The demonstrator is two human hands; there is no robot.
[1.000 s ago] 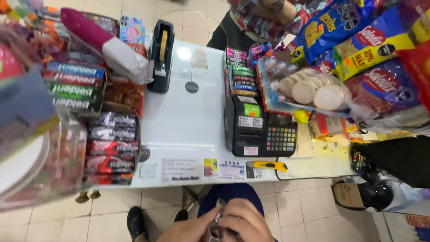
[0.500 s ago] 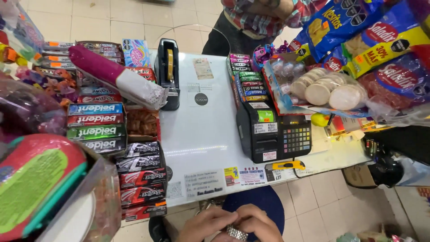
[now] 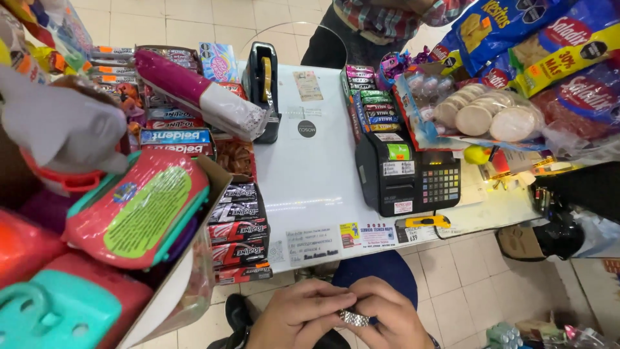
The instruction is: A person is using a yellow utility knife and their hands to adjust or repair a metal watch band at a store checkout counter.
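Your left hand point(image 3: 303, 317) and right hand point(image 3: 386, 317) meet low at the bottom of the view, below the near edge of the white surface point(image 3: 310, 187), and between them sits a small silver metal band point(image 3: 354, 318) that looks like a ring or a watch link. The fingers of both hands are curled together around it, pinching it from each side, so you appear to be in the middle of fiddling with or adjusting that band; I judge the next move calls for a steady fingertip grip so it does not slip to the tiled floor point(image 3: 465, 271). Taking the card terminal point(image 3: 407, 178) as the landmark: the bare stretch of surface lies just to its left, the tape dispenser point(image 3: 263, 87) stands beyond that at the far side, and stacked gum packs point(image 3: 236, 232) line the left edge. To the terminal's right, bagged round wafers point(image 3: 484, 116) crowd the surface. A red and green case point(image 3: 139, 216) juts out further left. Another person in a plaid shirt point(image 3: 381, 16) stands past the far edge. Your hands have free room only below the near edge.
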